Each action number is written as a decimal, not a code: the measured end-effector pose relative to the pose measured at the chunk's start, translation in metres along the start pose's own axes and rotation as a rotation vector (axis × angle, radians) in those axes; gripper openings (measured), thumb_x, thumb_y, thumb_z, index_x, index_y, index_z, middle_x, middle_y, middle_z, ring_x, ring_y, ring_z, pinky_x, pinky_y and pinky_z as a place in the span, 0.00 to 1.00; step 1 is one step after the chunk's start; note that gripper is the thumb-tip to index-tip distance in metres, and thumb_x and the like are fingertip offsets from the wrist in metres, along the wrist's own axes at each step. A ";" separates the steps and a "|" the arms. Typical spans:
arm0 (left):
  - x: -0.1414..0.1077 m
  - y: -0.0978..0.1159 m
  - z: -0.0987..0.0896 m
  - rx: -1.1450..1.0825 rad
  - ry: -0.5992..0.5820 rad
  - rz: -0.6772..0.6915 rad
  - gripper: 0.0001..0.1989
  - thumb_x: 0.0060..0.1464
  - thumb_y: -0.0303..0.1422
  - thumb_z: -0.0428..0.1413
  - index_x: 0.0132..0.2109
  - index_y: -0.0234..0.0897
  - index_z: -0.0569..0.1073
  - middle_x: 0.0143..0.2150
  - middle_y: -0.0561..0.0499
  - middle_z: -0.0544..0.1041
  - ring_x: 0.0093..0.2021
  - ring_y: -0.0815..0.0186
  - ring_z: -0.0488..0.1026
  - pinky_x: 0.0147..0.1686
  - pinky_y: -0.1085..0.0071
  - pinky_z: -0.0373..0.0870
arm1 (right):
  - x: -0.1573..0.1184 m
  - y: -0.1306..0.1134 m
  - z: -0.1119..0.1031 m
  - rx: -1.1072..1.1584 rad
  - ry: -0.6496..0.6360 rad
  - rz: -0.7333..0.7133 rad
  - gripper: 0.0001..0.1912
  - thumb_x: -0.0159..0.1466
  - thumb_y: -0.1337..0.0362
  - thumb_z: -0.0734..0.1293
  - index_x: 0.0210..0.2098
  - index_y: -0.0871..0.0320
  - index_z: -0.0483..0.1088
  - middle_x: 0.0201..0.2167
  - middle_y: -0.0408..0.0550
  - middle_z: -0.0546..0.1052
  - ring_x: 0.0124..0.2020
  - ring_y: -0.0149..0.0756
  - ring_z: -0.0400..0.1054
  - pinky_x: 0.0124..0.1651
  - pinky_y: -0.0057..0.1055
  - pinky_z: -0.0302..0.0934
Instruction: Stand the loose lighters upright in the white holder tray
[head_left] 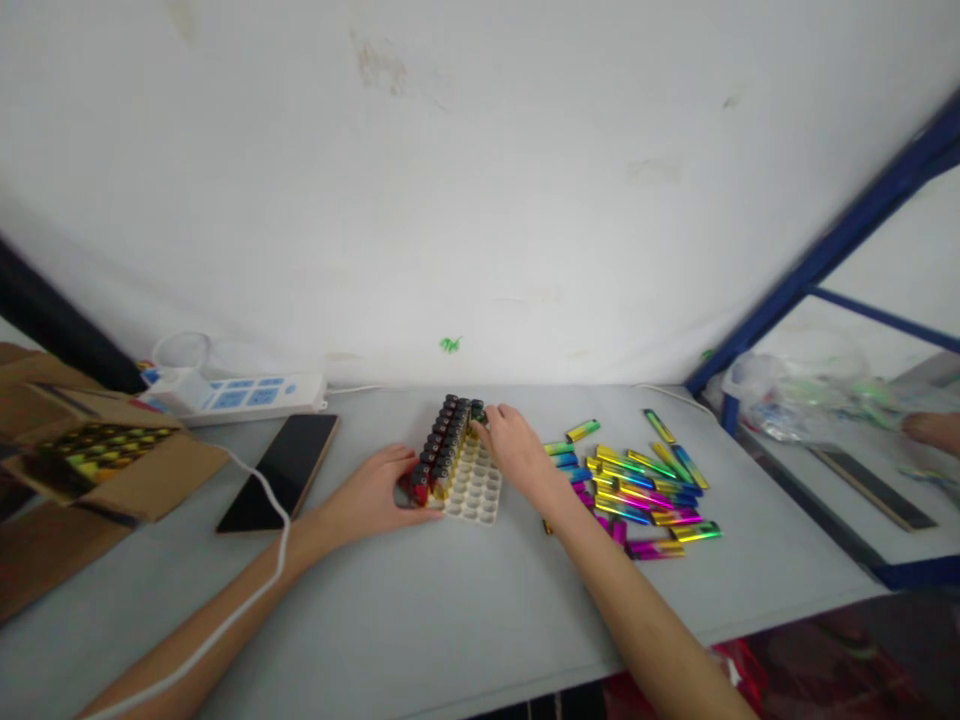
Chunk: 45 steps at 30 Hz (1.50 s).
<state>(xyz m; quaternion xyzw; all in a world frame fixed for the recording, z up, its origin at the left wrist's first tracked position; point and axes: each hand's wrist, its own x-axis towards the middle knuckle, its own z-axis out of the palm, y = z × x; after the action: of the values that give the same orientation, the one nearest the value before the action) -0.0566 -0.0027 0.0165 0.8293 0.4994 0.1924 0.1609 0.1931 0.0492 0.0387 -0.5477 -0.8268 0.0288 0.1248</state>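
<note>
In the middle of the table stands a pale tray with round cells (474, 490). Its left rows hold upright tubes with black tops (444, 440); the cells at right show no tubes. My left hand (382, 492) curves around the tray's near left corner, thumb along the front edge, fingers at the left side. My right hand (514, 445) is over the tray's far right part, fingers pinched at a dark-topped tube (478, 410), partly hidden by them. To the right lies a loose pile of shiny gold, blue, green and magenta tubes (630, 485).
Left of the tray lies a black phone (277, 475), with a white power strip (255, 395) behind. An open cardboard box (161, 470) holds yellow-and-black items. A white cable (277, 570) crosses my left forearm. Blue metal frame (810, 270) and another person's hand (930, 430) are at right.
</note>
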 end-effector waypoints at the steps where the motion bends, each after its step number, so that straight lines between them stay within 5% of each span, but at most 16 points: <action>1: 0.000 -0.001 0.000 -0.002 0.001 0.002 0.26 0.49 0.59 0.70 0.38 0.39 0.82 0.42 0.43 0.85 0.46 0.48 0.82 0.51 0.57 0.79 | -0.001 -0.002 0.001 -0.020 0.000 0.010 0.14 0.83 0.58 0.62 0.53 0.61 0.75 0.52 0.65 0.81 0.55 0.52 0.75 0.56 0.43 0.68; 7: 0.003 -0.007 -0.001 -0.034 -0.004 0.036 0.23 0.50 0.56 0.70 0.37 0.42 0.81 0.41 0.44 0.85 0.44 0.49 0.82 0.48 0.57 0.79 | -0.017 0.021 -0.006 0.059 0.016 0.004 0.15 0.81 0.57 0.64 0.56 0.61 0.77 0.53 0.61 0.81 0.56 0.51 0.75 0.59 0.43 0.68; 11: 0.003 -0.008 0.000 -0.036 -0.006 0.029 0.23 0.50 0.57 0.69 0.37 0.42 0.81 0.39 0.44 0.83 0.42 0.48 0.81 0.47 0.54 0.80 | -0.025 0.084 -0.031 0.119 0.014 0.051 0.13 0.80 0.68 0.63 0.55 0.61 0.79 0.51 0.59 0.83 0.53 0.45 0.77 0.61 0.39 0.67; 16: 0.003 -0.010 0.002 -0.050 0.016 0.045 0.22 0.49 0.56 0.71 0.38 0.44 0.82 0.39 0.45 0.84 0.43 0.47 0.82 0.48 0.55 0.81 | -0.029 0.167 -0.051 0.007 -0.135 0.095 0.20 0.72 0.72 0.70 0.63 0.63 0.79 0.64 0.65 0.80 0.66 0.51 0.73 0.72 0.45 0.61; 21: 0.003 -0.008 0.000 -0.037 0.012 0.036 0.21 0.49 0.55 0.71 0.38 0.43 0.82 0.41 0.45 0.86 0.44 0.47 0.83 0.49 0.56 0.81 | -0.027 0.199 -0.052 0.062 -0.206 0.052 0.10 0.72 0.65 0.72 0.49 0.58 0.86 0.54 0.59 0.86 0.62 0.53 0.75 0.68 0.44 0.63; 30: 0.004 -0.007 -0.002 -0.049 0.002 0.043 0.24 0.50 0.58 0.69 0.39 0.42 0.82 0.41 0.44 0.85 0.44 0.48 0.83 0.48 0.55 0.81 | -0.036 0.203 -0.054 0.140 -0.127 0.078 0.07 0.67 0.60 0.76 0.41 0.58 0.83 0.49 0.58 0.85 0.55 0.51 0.78 0.63 0.41 0.67; 35: 0.004 -0.007 -0.001 -0.039 0.010 0.043 0.22 0.50 0.56 0.70 0.37 0.43 0.81 0.38 0.46 0.84 0.42 0.50 0.82 0.46 0.58 0.80 | -0.037 0.192 -0.052 0.413 0.004 0.180 0.15 0.70 0.50 0.73 0.46 0.56 0.77 0.34 0.49 0.85 0.37 0.43 0.78 0.45 0.37 0.69; 37: 0.004 -0.006 -0.001 -0.027 0.003 0.030 0.22 0.49 0.56 0.71 0.37 0.43 0.81 0.39 0.46 0.84 0.42 0.50 0.82 0.47 0.58 0.80 | -0.035 0.177 -0.050 0.556 0.075 0.141 0.21 0.71 0.45 0.71 0.49 0.56 0.77 0.29 0.44 0.82 0.32 0.40 0.74 0.41 0.35 0.66; 41: 0.003 -0.003 -0.003 -0.028 -0.025 0.015 0.23 0.51 0.57 0.69 0.38 0.42 0.81 0.41 0.45 0.84 0.44 0.49 0.82 0.48 0.56 0.80 | -0.030 0.130 -0.046 0.895 0.236 0.068 0.26 0.65 0.40 0.75 0.47 0.57 0.80 0.40 0.48 0.83 0.38 0.38 0.73 0.44 0.34 0.66; 45: 0.002 -0.002 -0.004 -0.022 -0.023 0.009 0.26 0.50 0.59 0.70 0.37 0.41 0.80 0.40 0.44 0.83 0.43 0.48 0.81 0.48 0.55 0.79 | -0.026 0.077 -0.040 1.266 0.193 0.136 0.30 0.62 0.34 0.76 0.42 0.55 0.79 0.38 0.45 0.80 0.38 0.36 0.72 0.46 0.34 0.68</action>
<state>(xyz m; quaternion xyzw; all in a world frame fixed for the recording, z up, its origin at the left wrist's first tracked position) -0.0595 0.0006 0.0190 0.8319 0.4915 0.1893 0.1748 0.2809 0.0525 0.0582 -0.4195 -0.5982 0.4696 0.4956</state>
